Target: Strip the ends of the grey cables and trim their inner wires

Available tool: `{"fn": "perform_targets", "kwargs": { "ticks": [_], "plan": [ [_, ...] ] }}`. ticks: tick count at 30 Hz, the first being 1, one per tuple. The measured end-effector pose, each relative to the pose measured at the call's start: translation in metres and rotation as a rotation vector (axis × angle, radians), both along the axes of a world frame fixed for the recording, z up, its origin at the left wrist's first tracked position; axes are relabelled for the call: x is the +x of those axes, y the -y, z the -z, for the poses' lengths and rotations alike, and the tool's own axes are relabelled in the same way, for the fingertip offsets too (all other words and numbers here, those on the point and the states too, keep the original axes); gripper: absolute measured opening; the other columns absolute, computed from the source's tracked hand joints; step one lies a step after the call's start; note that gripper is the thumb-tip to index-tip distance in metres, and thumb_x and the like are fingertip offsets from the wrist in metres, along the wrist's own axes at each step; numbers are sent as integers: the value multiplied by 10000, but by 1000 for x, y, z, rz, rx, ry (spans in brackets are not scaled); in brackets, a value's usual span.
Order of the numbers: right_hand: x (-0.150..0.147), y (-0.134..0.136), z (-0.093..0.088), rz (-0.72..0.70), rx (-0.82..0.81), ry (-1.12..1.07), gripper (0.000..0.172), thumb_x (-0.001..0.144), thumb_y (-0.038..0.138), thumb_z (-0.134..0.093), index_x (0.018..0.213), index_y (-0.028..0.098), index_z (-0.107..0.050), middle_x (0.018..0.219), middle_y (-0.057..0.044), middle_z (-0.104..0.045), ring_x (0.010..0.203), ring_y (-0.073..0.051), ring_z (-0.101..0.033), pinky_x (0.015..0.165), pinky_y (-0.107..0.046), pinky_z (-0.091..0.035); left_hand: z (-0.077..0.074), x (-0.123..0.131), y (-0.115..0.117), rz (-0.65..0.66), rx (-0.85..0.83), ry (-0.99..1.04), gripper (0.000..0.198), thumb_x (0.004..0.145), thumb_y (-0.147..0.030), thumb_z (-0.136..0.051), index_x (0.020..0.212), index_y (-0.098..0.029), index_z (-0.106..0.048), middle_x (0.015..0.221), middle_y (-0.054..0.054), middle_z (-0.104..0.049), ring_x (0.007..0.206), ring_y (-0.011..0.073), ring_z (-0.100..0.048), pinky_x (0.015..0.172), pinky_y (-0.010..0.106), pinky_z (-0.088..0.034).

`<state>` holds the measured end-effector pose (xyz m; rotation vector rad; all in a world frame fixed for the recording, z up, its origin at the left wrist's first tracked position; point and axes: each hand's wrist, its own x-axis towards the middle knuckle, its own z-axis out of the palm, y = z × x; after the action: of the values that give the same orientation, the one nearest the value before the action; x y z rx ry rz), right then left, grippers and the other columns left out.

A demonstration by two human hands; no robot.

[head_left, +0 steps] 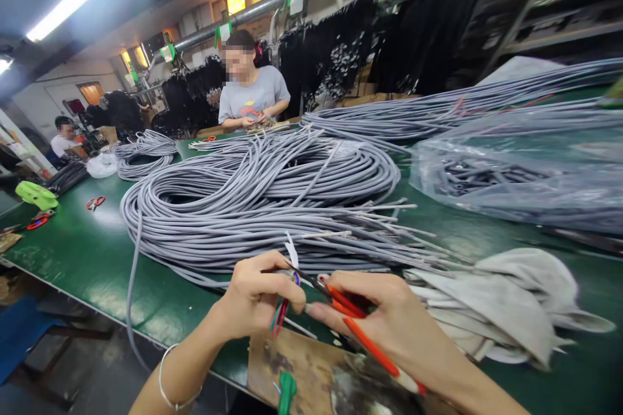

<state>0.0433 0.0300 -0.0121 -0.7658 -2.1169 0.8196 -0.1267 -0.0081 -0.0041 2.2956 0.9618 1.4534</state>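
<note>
In front of me my left hand (260,295) pinches the stripped end of a cable, and several thin coloured wires (280,316), red, green and dark, hang below its fingers. A white strip (292,249) sticks up above these fingertips. My right hand (384,308) is closed around red-handled cutters (372,345). Their dark jaws point left and reach the left fingertips; whether they touch the wires I cannot tell. Just beyond both hands lies a large coiled bundle of grey cables (209,227), its loose ends pointing right.
Below my hands is a stained board (277,363) with a green-handled tool (287,392). White cloth (516,311) lies right, a clear plastic bag (525,201) behind it. Red scissors (95,203) rest left on the green table (92,253). A co-worker (256,94) sits opposite.
</note>
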Motion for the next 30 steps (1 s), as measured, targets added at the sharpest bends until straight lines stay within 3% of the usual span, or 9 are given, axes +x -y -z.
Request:
{"fn": "perform_targets", "kwargs": {
  "ticks": [3,5,9,12,18,23,26,28,30],
  "plan": [
    [-2,4,3,-103,-193,19,542,774,602,-478,490,208,-235,485,51,-198,454,-81,-192,398,-233,-175,2,-1,-1,26,-21,53,468,915,-358,-403,515,-160,-541,617,35,-495,543,99,-442,517,223,-363],
    [-4,5,4,-155,-238,28,516,787,584,-457,498,208,-255,491,52,-202,460,-82,-191,400,-229,-180,4,-1,-2,35,-55,66,478,909,-405,-410,519,-161,-538,622,41,-504,550,105,-449,522,232,-366],
    [-3,4,3,-52,-50,27,340,769,419,-513,550,205,-365,514,45,-359,474,-93,-311,429,-211,-279,4,-2,-1,64,-82,66,502,922,-419,-374,523,-159,-532,617,43,-505,551,107,-452,524,236,-364],
    [0,2,1,13,63,53,252,747,389,-555,608,208,-449,545,36,-450,490,-107,-392,451,-211,-339,2,-2,0,82,-95,37,492,929,-385,-354,539,-154,-542,611,40,-497,557,110,-450,524,236,-357],
    [2,0,6,66,176,66,445,731,440,-597,506,209,-289,456,62,-304,420,-81,-281,390,-215,-246,-2,-2,2,82,-131,-57,401,883,-304,-414,537,-153,-552,597,33,-491,550,105,-444,509,222,-356],
    [8,-2,5,95,127,-9,488,782,454,-549,483,214,-248,440,60,-233,406,-81,-229,370,-234,-221,-1,-1,2,117,-133,18,364,872,-224,-413,545,-151,-557,620,47,-546,571,108,-487,540,222,-389],
    [12,-3,2,209,128,-146,355,765,403,-600,539,218,-399,472,41,-396,425,-100,-371,411,-230,-338,2,3,1,67,-261,115,286,883,-238,-413,755,-143,-650,634,43,-569,565,107,-503,523,210,-395],
    [11,-1,3,197,143,-255,270,710,358,-669,609,226,-457,595,3,-561,543,-145,-536,524,-247,-449,5,7,1,-24,-408,174,257,871,-265,-458,1012,-133,-628,618,12,-540,526,92,-475,481,190,-363],
    [7,2,6,160,133,-338,242,682,319,-699,643,236,-475,730,-29,-653,689,-194,-623,638,-281,-500,8,12,1,-101,-503,194,309,850,-287,-503,1094,-113,-582,584,-18,-493,489,77,-428,457,180,-325]
  ]
}}
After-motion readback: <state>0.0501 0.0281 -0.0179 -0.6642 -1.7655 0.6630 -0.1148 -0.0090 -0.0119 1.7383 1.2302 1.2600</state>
